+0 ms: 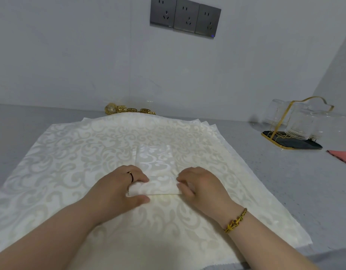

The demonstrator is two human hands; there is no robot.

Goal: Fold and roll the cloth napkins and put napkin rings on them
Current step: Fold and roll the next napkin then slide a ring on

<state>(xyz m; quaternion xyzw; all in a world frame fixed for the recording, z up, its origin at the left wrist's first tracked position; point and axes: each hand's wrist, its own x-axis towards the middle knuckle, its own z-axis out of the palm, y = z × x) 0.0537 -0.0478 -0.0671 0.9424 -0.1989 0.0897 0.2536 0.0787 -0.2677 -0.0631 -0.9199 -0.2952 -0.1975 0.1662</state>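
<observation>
A cream damask napkin folded into a narrow strip (155, 162) lies on top of a stack of flat napkins (70, 152) spread over the grey counter. The strip's near end is curled up into a small roll (154, 189). My left hand (123, 188) grips the left end of that roll, thumb underneath and fingers over the top. The roll's right end is pinched by my right hand (197, 187). Several gold napkin rings (129, 110) sit against the wall beyond the stack.
A black and gold rack (293, 142) with upturned clear glasses (297, 125) stands at the right. A pink cloth corner (341, 155) shows at the right edge. Grey wall sockets (184, 17) are above. The counter's front edge runs under my forearms.
</observation>
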